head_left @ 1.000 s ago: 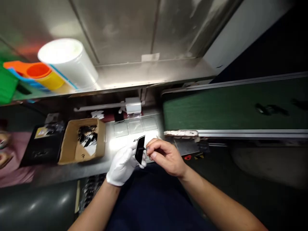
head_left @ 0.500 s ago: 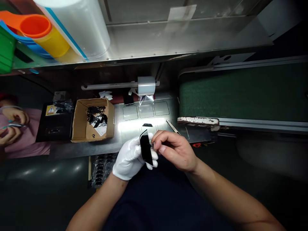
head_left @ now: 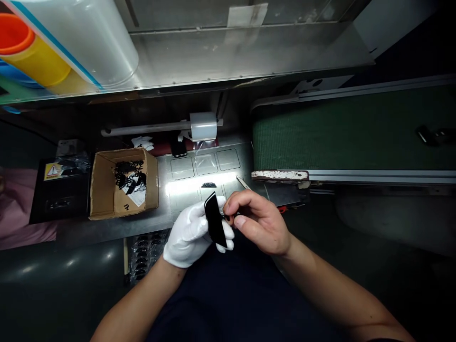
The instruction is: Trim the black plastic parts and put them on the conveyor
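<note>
My left hand, in a white glove, holds a flat black oblong part upright over my lap, just in front of the metal bench. My bare right hand has its fingertips pinched at the right edge of the same part, on something small that I cannot make out. Beyond the hands, a small black piece lies on the brightly lit strip of the bench, and a thin tool rests to its right.
An open cardboard box with several black parts sits left on the bench. A film roll hangs on a rod behind. A green conveyor belt runs right. Large rolls lie on the upper shelf. A black device stands far left.
The view has shifted and tilted down; both hands stay together on the black part. The co-worker's hands at the far left are out of sight now.
</note>
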A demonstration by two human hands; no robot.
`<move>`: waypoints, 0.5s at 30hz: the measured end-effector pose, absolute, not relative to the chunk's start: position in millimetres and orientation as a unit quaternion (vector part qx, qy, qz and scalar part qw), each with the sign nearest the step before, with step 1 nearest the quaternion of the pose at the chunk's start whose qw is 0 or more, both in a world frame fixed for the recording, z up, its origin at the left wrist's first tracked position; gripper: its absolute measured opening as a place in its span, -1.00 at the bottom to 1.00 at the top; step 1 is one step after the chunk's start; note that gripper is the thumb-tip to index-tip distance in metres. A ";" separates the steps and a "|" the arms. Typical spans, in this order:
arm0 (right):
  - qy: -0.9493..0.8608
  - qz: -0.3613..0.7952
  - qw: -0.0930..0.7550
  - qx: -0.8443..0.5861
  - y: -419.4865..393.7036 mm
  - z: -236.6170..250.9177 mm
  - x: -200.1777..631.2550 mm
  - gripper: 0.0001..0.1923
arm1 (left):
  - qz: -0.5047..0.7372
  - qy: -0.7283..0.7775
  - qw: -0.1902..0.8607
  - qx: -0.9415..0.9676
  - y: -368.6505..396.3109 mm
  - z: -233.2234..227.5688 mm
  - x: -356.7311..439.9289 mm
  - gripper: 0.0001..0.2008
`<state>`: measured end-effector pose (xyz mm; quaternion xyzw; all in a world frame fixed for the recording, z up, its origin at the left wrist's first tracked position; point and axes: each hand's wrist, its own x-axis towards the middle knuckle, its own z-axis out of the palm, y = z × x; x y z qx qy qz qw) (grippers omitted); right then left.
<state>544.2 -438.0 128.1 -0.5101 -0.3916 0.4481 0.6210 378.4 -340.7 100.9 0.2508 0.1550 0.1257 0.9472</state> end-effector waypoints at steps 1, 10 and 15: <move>-0.382 0.453 0.623 -0.511 -439.4 128.2 545.0 -0.89 | 0.126 0.152 0.948 0.250 -341.1 100.6 380.2 -0.51; -0.368 0.468 0.641 -0.485 -441.9 128.8 554.3 -0.86 | 0.110 0.157 0.945 0.265 -340.7 102.7 391.9 -0.47; -0.354 0.473 0.641 -0.490 -440.0 128.5 558.5 -0.84 | 0.119 0.138 0.951 0.249 -339.8 101.9 397.0 -0.50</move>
